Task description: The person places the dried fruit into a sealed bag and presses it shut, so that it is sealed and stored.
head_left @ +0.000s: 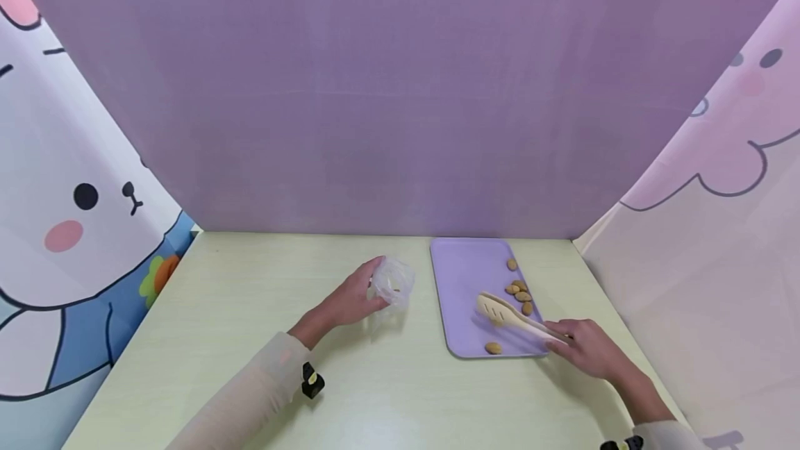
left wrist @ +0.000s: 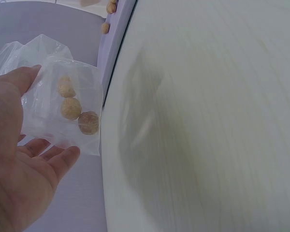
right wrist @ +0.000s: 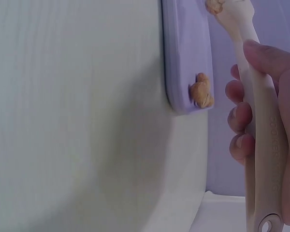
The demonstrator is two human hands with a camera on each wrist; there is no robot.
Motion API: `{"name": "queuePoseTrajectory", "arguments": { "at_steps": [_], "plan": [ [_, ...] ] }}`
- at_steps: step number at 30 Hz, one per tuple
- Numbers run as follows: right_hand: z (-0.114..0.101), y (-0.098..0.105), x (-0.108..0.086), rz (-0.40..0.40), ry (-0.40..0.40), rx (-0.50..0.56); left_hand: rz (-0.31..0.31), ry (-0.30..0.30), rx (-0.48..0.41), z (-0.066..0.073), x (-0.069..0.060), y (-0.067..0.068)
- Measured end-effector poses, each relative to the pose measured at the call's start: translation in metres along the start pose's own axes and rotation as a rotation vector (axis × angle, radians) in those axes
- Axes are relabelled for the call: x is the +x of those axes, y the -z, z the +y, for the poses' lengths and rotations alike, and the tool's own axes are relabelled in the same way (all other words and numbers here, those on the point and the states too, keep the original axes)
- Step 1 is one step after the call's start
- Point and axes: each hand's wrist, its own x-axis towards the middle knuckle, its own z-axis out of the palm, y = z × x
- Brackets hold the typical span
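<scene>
My left hand holds a clear plastic bag over the table, left of a purple tray. In the left wrist view the bag contains three walnuts, with the thumb above and the fingers below it. My right hand grips cream-coloured tongs over the tray's near right part. A walnut shows at the tongs' tips in the right wrist view; whether both tips clasp it is cut off by the frame edge. More walnuts lie along the tray's right side, and a lone walnut lies near its front edge.
The pale wooden table ends at a purple backdrop. Cartoon-printed cloths stand to the left and right. The tray's raised rim borders the walnuts.
</scene>
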Motion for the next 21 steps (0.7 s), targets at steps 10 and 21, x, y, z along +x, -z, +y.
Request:
{"name": "queuePoseTrajectory", "arguments": {
  "at_steps": [10,21],
  "plan": [
    [-0.010,0.003,0.016,0.034,0.050,0.015,0.011,-0.007,0.015,0.001,0.002,-0.002],
    [-0.020,-0.001,0.029,0.057,0.063,0.019,0.005,-0.018,0.007,0.000,0.002,-0.008]
  ]
}}
